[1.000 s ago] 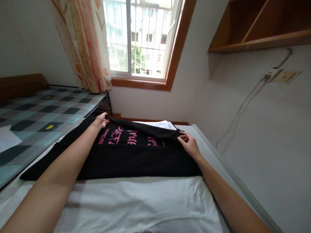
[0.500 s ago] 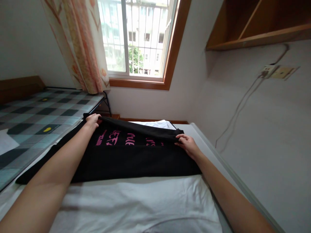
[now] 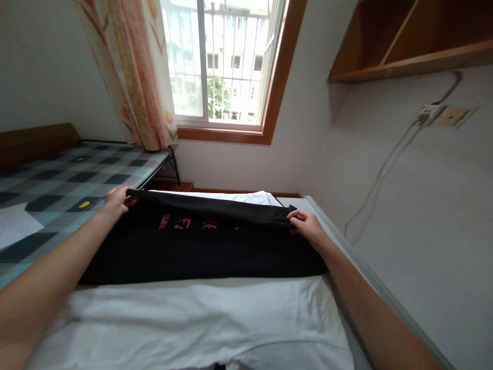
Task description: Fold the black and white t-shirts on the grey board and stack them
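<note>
A black shirt (image 3: 200, 257) with pink lettering lies spread across the white cloth, its far edge folded partly over the print. At the far left corner, my left hand (image 3: 117, 199) is closed on the shirt's edge, holding it slightly raised. My right hand (image 3: 306, 226) pinches the folded edge near the far right corner, thumb hidden under the fabric. Between the two hands the far edge is drawn fairly straight. The white cloth (image 3: 200, 318) lies nearest to me, wrinkled, with a grey patch at its front.
To the left stands a bed with a checked mattress (image 3: 92, 180) and a white sheet of paper (image 3: 19, 226) on it. A curtain (image 3: 142, 77) hangs beside the barred window (image 3: 231, 67). On the right wall are a wooden shelf (image 3: 416, 64) and a socket with a cable (image 3: 427, 113).
My left hand has moved left with its end of the far edge. The fold covers more of the pink lettering, and the black part at the far left has been drawn in.
</note>
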Demonstrator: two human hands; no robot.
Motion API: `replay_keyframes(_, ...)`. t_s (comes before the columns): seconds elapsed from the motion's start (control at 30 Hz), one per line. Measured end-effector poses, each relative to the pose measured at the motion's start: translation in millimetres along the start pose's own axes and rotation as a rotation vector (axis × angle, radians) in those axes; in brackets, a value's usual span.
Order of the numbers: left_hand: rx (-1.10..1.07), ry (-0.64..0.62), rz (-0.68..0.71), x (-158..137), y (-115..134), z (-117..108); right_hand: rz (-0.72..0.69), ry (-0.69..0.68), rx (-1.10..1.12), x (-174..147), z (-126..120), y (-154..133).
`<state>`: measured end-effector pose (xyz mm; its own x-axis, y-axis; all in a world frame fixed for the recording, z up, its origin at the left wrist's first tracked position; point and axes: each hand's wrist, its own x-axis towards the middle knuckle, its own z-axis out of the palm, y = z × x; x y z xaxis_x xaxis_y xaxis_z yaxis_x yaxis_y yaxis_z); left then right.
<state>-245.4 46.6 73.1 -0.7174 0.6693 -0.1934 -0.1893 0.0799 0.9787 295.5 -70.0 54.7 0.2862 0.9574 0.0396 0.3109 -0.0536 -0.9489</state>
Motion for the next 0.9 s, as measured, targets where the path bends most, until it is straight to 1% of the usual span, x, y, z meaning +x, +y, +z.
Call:
replay_keyframes(0.07,0.021,0.007,-0.026,-3.6,-4.4,-20.1,0.128,-0.159,-0.092,1.5,-5.2,0.9)
replay_keyframes(0.1,0.03,0.009,-0.032,-5.8,-7.7,-30.2,0.163,-0.203,-0.113,2.1,-6.7,1.9)
replay_keyframes(0.2,0.04,0.003,-0.032,-12.4,-17.6,-56.6,0.2,-0.238,-0.116,1.2,-6.7,5.3)
replay_keyframes(0.3,0.041,-0.028,-0.024,-17.0,-20.5,-73.3,0.187,-0.164,-0.135,-2.8,-2.0,8.6)
replay_keyframes(0.4,0.095,-0.073,0.02,-18.5,-14.5,-80.0,0.101,-0.093,-0.213,-1.2,2.5,11.4)
replay_keyframes(0.5,0.205,-0.135,0.052,-19.2,-6.6,-81.1,-0.03,0.005,-0.352,13.7,5.6,11.8)
replay_keyframes(0.57,0.259,-0.184,0.013,-20.1,-4.3,-81.6,-0.127,0.051,-0.439,28.7,7.9,9.6)
replay_keyframes(0.6,0.275,-0.207,-0.017,-20.7,-4.1,-82.1,-0.153,0.049,-0.469,36.1,9.1,7.8)
replay_keyframes(0.7,0.286,-0.241,-0.075,-22.1,-5.3,-85.3,-0.151,0.003,-0.514,50.1,10.6,2.5)
replay_keyframes(0.73,0.28,-0.24,-0.072,-22.3,-5.2,-86.6,-0.141,0.019,-0.516,50.9,9.6,2.1)
replay_keyframes(0.77,0.269,-0.236,-0.06,-22.4,-4.7,-88.0,-0.136,0.063,-0.51,49.5,7.8,2.9)
replay_keyframes(0.87,0.22,-0.215,-0.003,-21.9,-0.3,-92.3,-0.129,0.255,-0.479,34.7,-0.9,14.0)
replay_keyframes(0.9,0.207,-0.209,0.009,-21.8,1.6,-93.6,-0.106,0.281,-0.49,27.4,-3.8,19.6)
